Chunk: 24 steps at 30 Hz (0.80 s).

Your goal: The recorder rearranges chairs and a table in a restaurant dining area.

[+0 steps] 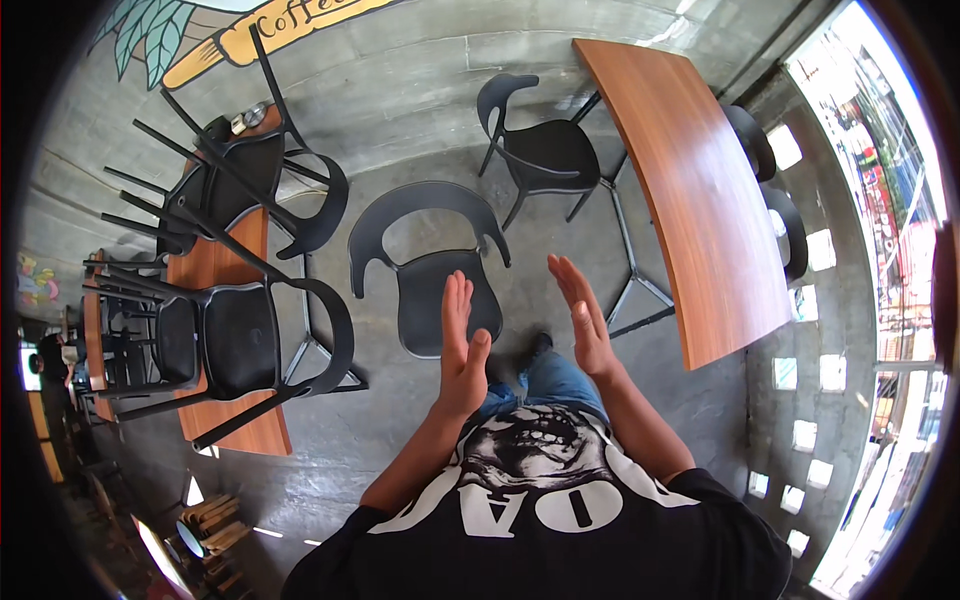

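Both of my hands are held up in front of me, palms facing each other with a gap between them. My left hand [464, 345] has its fingers stretched out and holds nothing. My right hand [585, 318] is likewise flat, fingers extended, with nothing in it. Beyond and below my left hand stands a black chair [440, 290] with a curved backrest, upright on the floor; the left hand overlaps part of its seat in the picture. Whether the hand touches it I cannot tell, though it looks raised above.
A long wooden table [690, 190] stands at right, with another black chair [550, 155] at its far left side. On the left, several black chairs lie upside down on a wooden table [240, 262]. A concrete wall [420, 80] closes the back, and a block wall with square holes [815, 300] the right.
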{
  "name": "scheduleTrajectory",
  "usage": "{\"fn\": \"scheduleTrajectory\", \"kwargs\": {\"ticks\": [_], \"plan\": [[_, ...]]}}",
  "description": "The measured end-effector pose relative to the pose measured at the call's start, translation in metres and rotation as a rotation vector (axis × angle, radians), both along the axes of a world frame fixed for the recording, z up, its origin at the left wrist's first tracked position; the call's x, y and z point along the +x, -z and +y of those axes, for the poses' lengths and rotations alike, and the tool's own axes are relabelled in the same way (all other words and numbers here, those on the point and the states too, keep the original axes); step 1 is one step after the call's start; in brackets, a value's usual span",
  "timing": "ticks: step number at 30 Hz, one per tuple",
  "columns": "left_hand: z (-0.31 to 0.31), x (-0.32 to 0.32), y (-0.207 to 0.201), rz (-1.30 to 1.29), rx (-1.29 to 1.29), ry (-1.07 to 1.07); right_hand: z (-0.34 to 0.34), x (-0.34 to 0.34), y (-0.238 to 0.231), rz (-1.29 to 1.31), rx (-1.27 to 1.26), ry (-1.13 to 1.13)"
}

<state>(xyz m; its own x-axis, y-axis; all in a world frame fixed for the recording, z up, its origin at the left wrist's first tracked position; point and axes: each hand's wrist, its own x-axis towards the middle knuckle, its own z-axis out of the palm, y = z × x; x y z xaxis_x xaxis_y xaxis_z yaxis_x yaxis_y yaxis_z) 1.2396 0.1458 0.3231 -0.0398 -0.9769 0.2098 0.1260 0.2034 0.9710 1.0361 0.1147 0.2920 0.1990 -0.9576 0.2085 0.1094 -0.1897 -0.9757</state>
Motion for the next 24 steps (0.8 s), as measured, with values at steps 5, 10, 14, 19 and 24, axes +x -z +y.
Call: {"fn": "scheduleTrajectory", "kwargs": {"ticks": [5, 10, 14, 19, 24], "plan": [[0.022, -0.027, -0.017, 0.009, -0.043, 0.05, 0.021, -0.038, -0.012, -0.016, -0.032, 0.063], [0.057, -0.064, -0.011, -0.033, 0.071, 0.092, 0.041, -0.082, -0.029, -0.028, -0.114, 0.059], [0.068, -0.107, -0.013, -0.031, 0.045, 0.089, 0.062, -0.123, -0.033, -0.048, -0.107, 0.089], [0.078, -0.16, -0.021, 0.018, 0.028, 0.068, 0.081, -0.17, -0.013, -0.13, -0.062, 0.139], [0.095, -0.191, -0.019, -0.019, -0.019, 0.023, 0.082, -0.196, -0.02, -0.138, -0.087, 0.07]]}}
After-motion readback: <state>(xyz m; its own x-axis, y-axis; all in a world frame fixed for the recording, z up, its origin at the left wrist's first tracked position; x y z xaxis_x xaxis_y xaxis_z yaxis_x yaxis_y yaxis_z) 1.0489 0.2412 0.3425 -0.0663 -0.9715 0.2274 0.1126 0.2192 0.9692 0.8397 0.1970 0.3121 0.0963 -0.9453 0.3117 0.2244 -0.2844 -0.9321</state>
